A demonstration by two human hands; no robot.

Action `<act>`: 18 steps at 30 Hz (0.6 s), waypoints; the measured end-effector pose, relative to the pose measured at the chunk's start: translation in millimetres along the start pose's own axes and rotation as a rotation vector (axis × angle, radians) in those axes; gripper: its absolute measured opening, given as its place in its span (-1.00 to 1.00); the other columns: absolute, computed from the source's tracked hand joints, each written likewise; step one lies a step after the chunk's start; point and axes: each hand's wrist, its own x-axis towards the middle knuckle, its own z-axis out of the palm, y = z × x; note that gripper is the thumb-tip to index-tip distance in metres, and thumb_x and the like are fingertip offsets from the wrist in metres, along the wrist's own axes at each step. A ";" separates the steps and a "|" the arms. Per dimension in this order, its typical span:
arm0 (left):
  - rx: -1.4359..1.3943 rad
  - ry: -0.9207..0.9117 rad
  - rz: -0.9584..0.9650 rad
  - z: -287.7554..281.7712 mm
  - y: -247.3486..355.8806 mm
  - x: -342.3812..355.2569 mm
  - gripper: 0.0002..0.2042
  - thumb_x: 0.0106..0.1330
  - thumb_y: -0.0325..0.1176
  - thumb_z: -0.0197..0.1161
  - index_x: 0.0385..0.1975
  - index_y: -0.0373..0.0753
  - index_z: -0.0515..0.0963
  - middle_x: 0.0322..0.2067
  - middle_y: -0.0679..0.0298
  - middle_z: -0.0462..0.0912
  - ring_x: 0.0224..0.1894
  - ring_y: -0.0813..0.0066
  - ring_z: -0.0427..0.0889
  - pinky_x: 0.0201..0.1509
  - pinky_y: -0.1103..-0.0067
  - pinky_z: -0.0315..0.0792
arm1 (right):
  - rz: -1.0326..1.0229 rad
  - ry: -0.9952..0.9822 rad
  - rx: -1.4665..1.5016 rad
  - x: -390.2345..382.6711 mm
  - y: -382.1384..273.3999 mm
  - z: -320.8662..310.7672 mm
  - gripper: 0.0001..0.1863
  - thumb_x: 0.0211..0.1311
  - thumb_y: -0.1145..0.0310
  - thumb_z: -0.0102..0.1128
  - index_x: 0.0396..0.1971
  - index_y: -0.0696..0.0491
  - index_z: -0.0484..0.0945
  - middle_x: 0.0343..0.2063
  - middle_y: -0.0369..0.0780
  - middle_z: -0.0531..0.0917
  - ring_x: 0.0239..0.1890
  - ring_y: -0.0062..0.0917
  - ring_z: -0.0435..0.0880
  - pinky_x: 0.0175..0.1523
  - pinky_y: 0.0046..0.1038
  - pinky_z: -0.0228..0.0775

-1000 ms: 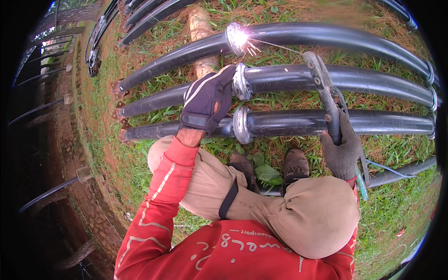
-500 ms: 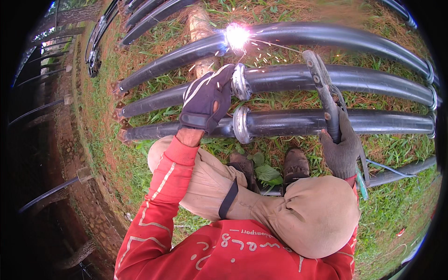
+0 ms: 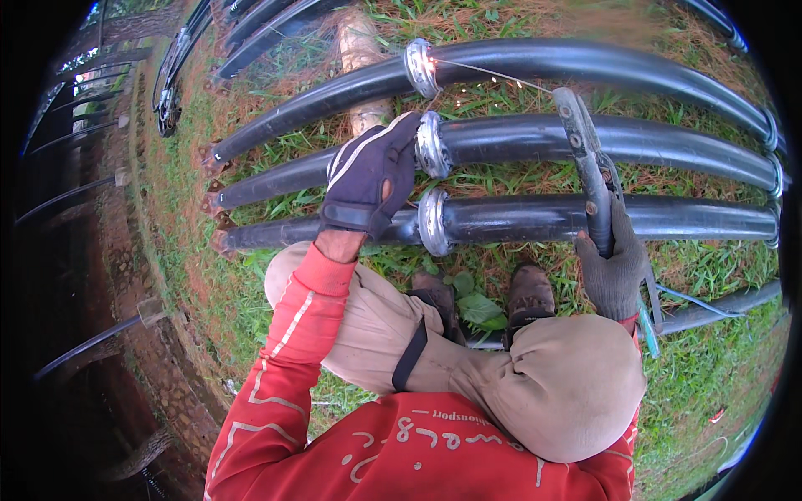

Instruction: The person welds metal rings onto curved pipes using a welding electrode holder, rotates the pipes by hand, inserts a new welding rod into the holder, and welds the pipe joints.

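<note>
Three black pipes lie side by side across the grass: a far pipe (image 3: 576, 60), a middle pipe (image 3: 510, 138) and a near pipe (image 3: 535, 219). Each carries a silvery ring collar; the far collar (image 3: 422, 68) glows orange on its right side. A thin welding electrode (image 3: 493, 73) points at that spot, with a few sparks below it. It is clamped in a worn electrode holder (image 3: 585, 159), gripped by my gloved right hand (image 3: 616, 271). My gloved left hand (image 3: 372, 175) is curled over the middle pipe, beside its collar (image 3: 432, 146); its fingertips are partly hidden.
A log (image 3: 357, 46) runs beneath the far pipe. More black pipes (image 3: 271, 37) lie at the upper left. My boots (image 3: 530, 292) stand close to the near pipe. A grey pipe (image 3: 710, 311) and a blue cord (image 3: 697, 301) are at the right.
The bright arc at the far collar has gone out, leaving a small glow and fewer sparks. The holder's tip has shifted slightly right. My left hand stays in place.
</note>
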 end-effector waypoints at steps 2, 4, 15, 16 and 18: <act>-0.015 0.005 -0.012 3.2 -1.4 -0.5 -0.65 0.46 -0.44 0.33 0.21 -0.12 0.75 -0.32 -0.04 0.74 -0.26 -0.15 0.75 -0.14 0.17 0.62 | -0.043 0.003 -0.050 0.6 -3.6 -1.3 -0.27 0.22 0.52 0.55 0.44 0.18 0.56 0.06 -0.01 0.83 -0.01 -0.51 0.84 0.10 -0.40 0.68; -0.026 0.014 -0.027 5.2 -4.9 -1.4 -0.65 0.46 -0.44 0.33 0.21 -0.12 0.75 -0.31 -0.04 0.74 -0.25 -0.14 0.76 -0.14 0.18 0.63 | -0.029 -0.021 -0.035 1.8 -11.5 -2.8 -0.27 0.22 0.52 0.54 0.44 0.14 0.57 0.06 -0.03 0.83 -0.02 -0.51 0.85 0.11 -0.39 0.68; -0.058 -0.018 -0.060 1.5 2.5 1.9 -0.67 0.48 -0.43 0.33 0.20 -0.12 0.75 -0.26 -0.04 0.77 -0.19 -0.16 0.78 -0.09 0.18 0.65 | 0.028 -0.078 0.002 2.1 -18.8 -5.6 -0.26 0.24 0.54 0.50 0.47 0.05 0.57 0.07 -0.07 0.84 -0.02 -0.52 0.85 0.12 -0.38 0.68; -0.058 -0.017 -0.061 1.5 2.4 2.0 -0.67 0.48 -0.43 0.33 0.20 -0.12 0.75 -0.26 -0.04 0.77 -0.19 -0.16 0.78 -0.09 0.18 0.65 | 0.046 -0.085 0.024 1.9 -18.8 -5.7 -0.26 0.24 0.54 0.50 0.47 0.05 0.57 0.07 -0.07 0.84 -0.01 -0.52 0.85 0.12 -0.37 0.68; -0.042 -0.026 -0.087 2.2 2.0 2.2 -0.67 0.49 -0.43 0.33 0.20 -0.13 0.75 -0.25 -0.04 0.78 -0.18 -0.16 0.79 -0.08 0.19 0.65 | 0.064 -0.091 0.048 1.6 -17.0 -5.1 -0.26 0.24 0.53 0.50 0.47 0.05 0.57 0.08 -0.07 0.84 -0.01 -0.52 0.86 0.13 -0.36 0.68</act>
